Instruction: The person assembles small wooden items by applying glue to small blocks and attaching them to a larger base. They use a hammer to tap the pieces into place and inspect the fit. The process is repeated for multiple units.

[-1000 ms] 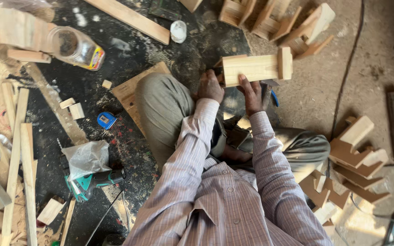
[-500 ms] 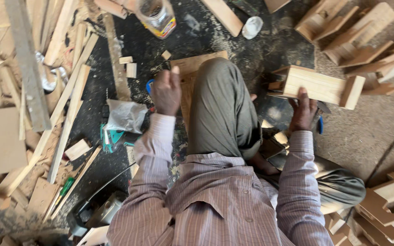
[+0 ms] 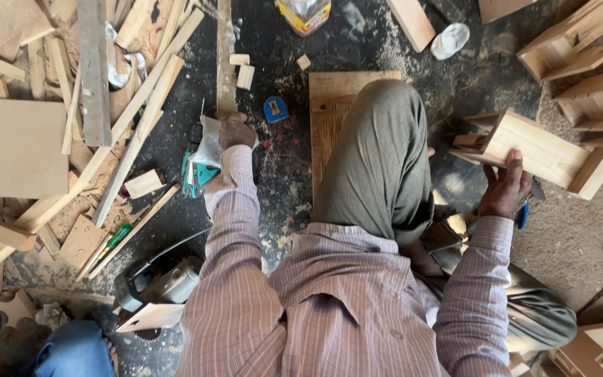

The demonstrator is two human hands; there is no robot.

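Since the earlier frame, our left hand point(image 3: 235, 132) has travelled from the raised knee down to the dark floor left of centre, and our right hand point(image 3: 504, 187) has carried the wooden piece farther toward the right edge. We now see the left hand closed around the top of a clear plastic bag point(image 3: 209, 148), which lies over a teal tool point(image 3: 197, 176) on the floor. Our right hand grasps the wooden piece point(image 3: 549, 155), a pale L-shaped assembly of a flat board with a short block at its far end; the fingers clasp its lower edge, and it is held tilted above the floor at the right of the frame. Between the two hands rises our bent knee in olive trousers point(image 3: 378, 157), resting over a flat plywood board point(image 3: 333, 105). A small blue tape measure point(image 3: 275, 109) sits just beside that board, near the left hand. Offcuts and long wooden strips point(image 3: 130, 132) crowd the upper left, and similar finished wooden assemblies point(image 3: 584, 49) are stacked in the upper right. A plastic jar point(image 3: 303, 12) stands at the top edge. A power tool point(image 3: 158, 283) lies at the lower left, near another person's blue-clad knee point(image 3: 71, 349).
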